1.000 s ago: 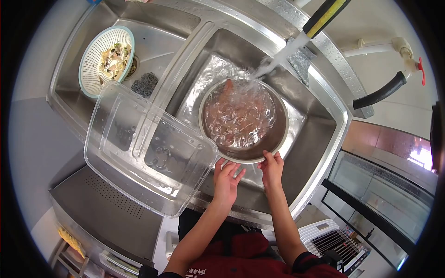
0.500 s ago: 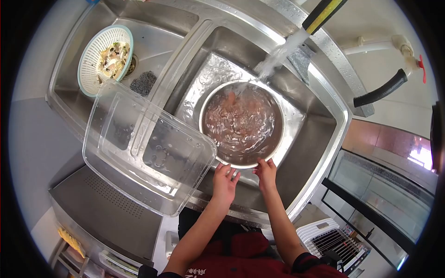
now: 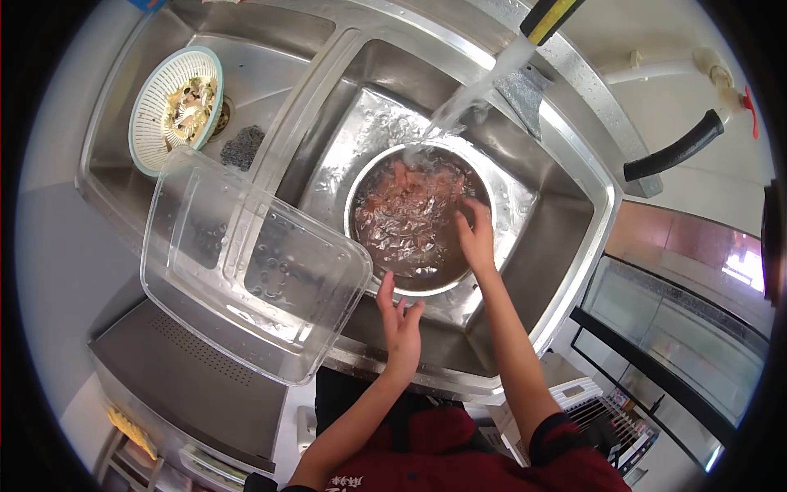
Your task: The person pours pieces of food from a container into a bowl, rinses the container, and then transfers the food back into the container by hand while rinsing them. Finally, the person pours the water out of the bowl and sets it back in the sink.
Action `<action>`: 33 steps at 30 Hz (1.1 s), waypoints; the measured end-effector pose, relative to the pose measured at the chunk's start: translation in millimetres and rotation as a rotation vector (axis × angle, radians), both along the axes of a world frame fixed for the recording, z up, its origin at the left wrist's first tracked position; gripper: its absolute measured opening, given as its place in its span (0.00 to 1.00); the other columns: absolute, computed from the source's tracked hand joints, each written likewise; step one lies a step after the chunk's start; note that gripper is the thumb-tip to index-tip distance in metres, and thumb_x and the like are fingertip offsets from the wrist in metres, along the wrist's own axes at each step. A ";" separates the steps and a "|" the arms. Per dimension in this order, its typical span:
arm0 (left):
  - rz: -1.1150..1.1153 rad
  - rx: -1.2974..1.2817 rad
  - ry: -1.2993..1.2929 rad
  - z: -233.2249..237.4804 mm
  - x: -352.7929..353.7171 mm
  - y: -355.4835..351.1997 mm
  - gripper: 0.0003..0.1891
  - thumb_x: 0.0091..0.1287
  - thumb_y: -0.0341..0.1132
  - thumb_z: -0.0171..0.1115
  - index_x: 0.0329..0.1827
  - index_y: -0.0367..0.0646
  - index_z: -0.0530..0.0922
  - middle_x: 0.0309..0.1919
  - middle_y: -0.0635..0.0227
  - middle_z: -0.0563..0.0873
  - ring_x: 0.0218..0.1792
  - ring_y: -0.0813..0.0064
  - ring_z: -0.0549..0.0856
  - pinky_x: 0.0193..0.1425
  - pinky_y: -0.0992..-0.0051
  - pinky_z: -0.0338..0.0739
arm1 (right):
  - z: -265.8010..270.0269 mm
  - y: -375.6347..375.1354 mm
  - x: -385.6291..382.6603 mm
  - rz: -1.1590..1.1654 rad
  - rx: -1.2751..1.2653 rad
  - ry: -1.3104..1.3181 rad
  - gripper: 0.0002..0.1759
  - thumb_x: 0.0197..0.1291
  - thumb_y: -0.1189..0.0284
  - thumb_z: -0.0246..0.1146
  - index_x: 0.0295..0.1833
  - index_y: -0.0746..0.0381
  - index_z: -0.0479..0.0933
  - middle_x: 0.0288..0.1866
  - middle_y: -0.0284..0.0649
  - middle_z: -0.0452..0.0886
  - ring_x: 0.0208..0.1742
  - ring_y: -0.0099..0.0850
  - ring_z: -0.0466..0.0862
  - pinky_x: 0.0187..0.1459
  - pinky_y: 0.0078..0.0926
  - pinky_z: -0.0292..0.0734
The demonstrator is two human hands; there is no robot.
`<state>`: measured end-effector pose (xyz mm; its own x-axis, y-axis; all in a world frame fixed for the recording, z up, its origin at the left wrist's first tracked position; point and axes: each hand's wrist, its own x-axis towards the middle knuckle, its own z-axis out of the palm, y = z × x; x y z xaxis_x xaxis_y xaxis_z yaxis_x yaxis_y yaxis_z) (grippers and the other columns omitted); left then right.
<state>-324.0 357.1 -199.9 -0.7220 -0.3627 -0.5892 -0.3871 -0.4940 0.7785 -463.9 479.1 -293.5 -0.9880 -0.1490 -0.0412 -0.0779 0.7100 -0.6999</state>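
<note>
A round metal basin (image 3: pixel 354 238) stands in the right-hand sink, full of water with reddish pieces (image 3: pixel 410 193) in it. Water pours from a black and yellow hose (image 3: pixel 551 20) into the basin's far side. My right hand (image 3: pixel 475 234) is over the basin's right part, its fingers apart at the water's surface and nothing visibly held. My left hand (image 3: pixel 400 332) is at the basin's near left rim, fingers spread and empty, close to the corner of a clear plastic container (image 3: pixel 262 271).
The clear container lies across the sink divider (image 3: pixel 291 123). In the left sink are a pale strainer basket (image 3: pixel 147 123) with scraps and a dark scouring pad (image 3: pixel 243 148). A black pipe (image 3: pixel 676 152) and red valve handle (image 3: pixel 750 113) are at the right.
My right hand has moved from the near rim up over the basin's right part. My left hand has shifted slightly down, off the rim. The water stream now leans further left.
</note>
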 end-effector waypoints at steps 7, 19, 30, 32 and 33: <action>0.301 0.174 -0.209 -30.4 -13.7 -9.1 0.31 0.55 0.26 0.50 0.64 0.44 0.52 0.62 0.64 0.55 0.65 0.71 0.50 0.65 0.70 0.44 | -27.6 -25.9 -24.2 -0.204 -0.039 -0.254 0.24 0.52 0.66 0.55 0.53 0.68 0.65 0.49 0.52 0.71 0.50 0.44 0.72 0.52 0.33 0.65; 0.514 0.609 -0.497 -74.2 -14.6 12.5 0.24 0.49 0.33 0.57 0.51 0.49 0.61 0.46 0.70 0.67 0.46 0.74 0.67 0.50 0.71 0.58 | -49.0 -18.8 -17.5 -0.352 -0.249 -0.418 0.36 0.51 0.59 0.58 0.61 0.66 0.56 0.57 0.54 0.64 0.59 0.44 0.64 0.59 0.29 0.56; 0.492 0.192 -0.223 -69.9 -41.5 -37.6 0.34 0.53 0.30 0.54 0.65 0.48 0.51 0.55 0.71 0.66 0.52 0.78 0.66 0.56 0.75 0.56 | -55.6 -96.8 -66.1 -0.149 -0.642 -0.510 0.28 0.49 0.59 0.61 0.53 0.65 0.66 0.49 0.47 0.71 0.51 0.34 0.71 0.52 0.27 0.64; 0.499 0.204 -0.269 -54.0 -39.9 -34.2 0.36 0.54 0.29 0.53 0.66 0.46 0.47 0.59 0.70 0.62 0.57 0.76 0.63 0.60 0.74 0.52 | -45.0 -103.1 -65.4 -0.233 -0.900 -0.910 0.26 0.50 0.59 0.60 0.52 0.62 0.67 0.49 0.44 0.72 0.50 0.33 0.71 0.51 0.29 0.66; 0.441 0.204 -0.254 -45.3 -37.9 -32.8 0.36 0.54 0.29 0.52 0.66 0.45 0.47 0.60 0.69 0.60 0.59 0.75 0.60 0.61 0.74 0.51 | -44.3 -102.3 -63.1 -0.230 -0.899 -0.911 0.26 0.50 0.59 0.60 0.52 0.62 0.67 0.49 0.44 0.72 0.50 0.33 0.71 0.51 0.29 0.66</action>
